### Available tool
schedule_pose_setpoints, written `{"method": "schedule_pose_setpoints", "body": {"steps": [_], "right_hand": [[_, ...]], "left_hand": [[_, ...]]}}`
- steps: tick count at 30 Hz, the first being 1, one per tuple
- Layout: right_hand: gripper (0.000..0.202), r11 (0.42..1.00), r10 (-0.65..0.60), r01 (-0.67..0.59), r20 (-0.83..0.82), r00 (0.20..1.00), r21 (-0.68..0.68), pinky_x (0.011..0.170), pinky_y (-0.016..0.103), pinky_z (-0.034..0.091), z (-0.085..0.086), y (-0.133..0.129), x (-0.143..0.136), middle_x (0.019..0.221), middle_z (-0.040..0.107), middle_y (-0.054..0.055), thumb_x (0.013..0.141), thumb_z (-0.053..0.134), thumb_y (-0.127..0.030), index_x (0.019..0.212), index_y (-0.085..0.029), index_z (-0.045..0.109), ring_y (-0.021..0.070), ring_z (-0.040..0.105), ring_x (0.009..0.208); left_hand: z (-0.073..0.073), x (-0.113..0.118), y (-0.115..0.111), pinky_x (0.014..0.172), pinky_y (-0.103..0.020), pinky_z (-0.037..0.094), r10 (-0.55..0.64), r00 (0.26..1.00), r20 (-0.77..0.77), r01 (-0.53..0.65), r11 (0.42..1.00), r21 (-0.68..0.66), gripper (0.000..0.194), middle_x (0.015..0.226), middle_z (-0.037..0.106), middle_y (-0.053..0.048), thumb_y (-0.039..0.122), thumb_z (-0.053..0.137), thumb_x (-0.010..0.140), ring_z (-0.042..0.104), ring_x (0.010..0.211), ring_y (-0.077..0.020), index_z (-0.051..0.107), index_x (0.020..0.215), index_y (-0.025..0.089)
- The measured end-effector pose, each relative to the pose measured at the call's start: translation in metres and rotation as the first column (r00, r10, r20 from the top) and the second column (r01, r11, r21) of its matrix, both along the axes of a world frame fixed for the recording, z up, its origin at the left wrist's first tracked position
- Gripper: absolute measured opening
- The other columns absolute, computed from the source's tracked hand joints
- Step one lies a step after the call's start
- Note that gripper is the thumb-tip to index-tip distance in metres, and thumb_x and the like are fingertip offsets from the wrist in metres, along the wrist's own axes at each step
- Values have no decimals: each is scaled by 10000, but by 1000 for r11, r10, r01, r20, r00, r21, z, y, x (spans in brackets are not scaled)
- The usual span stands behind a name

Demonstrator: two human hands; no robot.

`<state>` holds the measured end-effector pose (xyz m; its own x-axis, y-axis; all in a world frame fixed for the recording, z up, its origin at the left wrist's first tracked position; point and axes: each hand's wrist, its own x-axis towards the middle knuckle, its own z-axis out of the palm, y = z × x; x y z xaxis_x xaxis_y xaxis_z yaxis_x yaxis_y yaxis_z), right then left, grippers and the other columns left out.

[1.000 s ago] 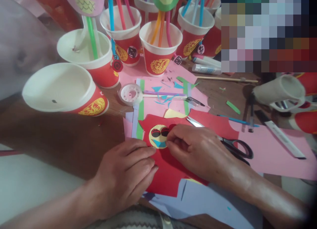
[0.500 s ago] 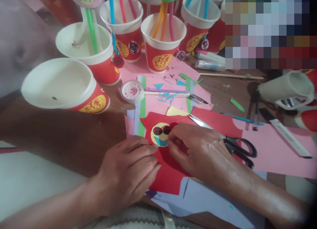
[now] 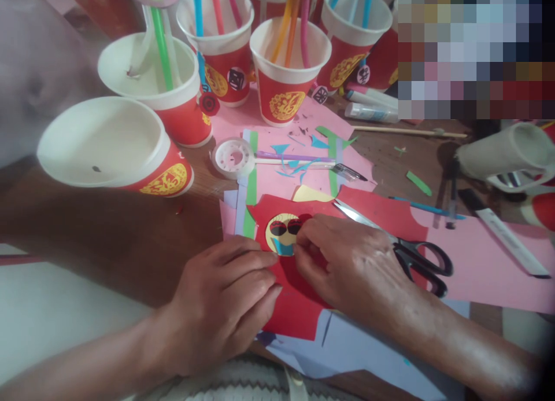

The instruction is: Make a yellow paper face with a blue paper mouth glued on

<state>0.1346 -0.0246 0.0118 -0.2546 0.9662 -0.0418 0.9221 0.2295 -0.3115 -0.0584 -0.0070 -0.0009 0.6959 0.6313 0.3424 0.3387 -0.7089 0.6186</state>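
Note:
A round yellow paper face with dark eyes and a blue piece at its lower part lies on red paper. My left hand rests on the red paper, its fingers together and their tips by the face's lower left edge. At the face's right edge is my right hand, thumb and forefinger pinched together on or beside the rim; whether anything small is between them is hidden. Black-handled scissors lie partly behind my right hand, blades toward the upper left.
Red and white paper cups stand at the left and back, several with coloured straws. A tape roll, pens and blue scraps lie behind the red paper. At the right are a white mug and a marker.
The view has shifted slightly, so the cups and tools sit a little differently in the picture. Both hands keep nearly the same pose at the face.

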Motion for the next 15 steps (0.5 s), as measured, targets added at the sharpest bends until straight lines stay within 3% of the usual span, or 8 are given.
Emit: {"method": "schedule_pose_setpoints", "body": {"steps": [9,15], "right_hand": [[146,1000,20,-20,5,1000,4,551,295,267,-1,-2,0,625,567,10,796,478,-205,673,-186,554,142,498,585],[130,1000,-4,4,15,1000,19,539,296,258,-2,-3,0,622,575,9,781,491,-207,673,-186,559,145,512,578]], "left_hand": [[-1,-2,-1,805,-325,532,-3,1000,-31,5,998,66,97,1015,696,-68,89,581,758,637,838,-171,620,805,164],[-2,1,-1,804,-318,519,-21,995,-101,31,995,99,96,981,705,-64,100,572,773,601,846,-174,653,759,150]]}}
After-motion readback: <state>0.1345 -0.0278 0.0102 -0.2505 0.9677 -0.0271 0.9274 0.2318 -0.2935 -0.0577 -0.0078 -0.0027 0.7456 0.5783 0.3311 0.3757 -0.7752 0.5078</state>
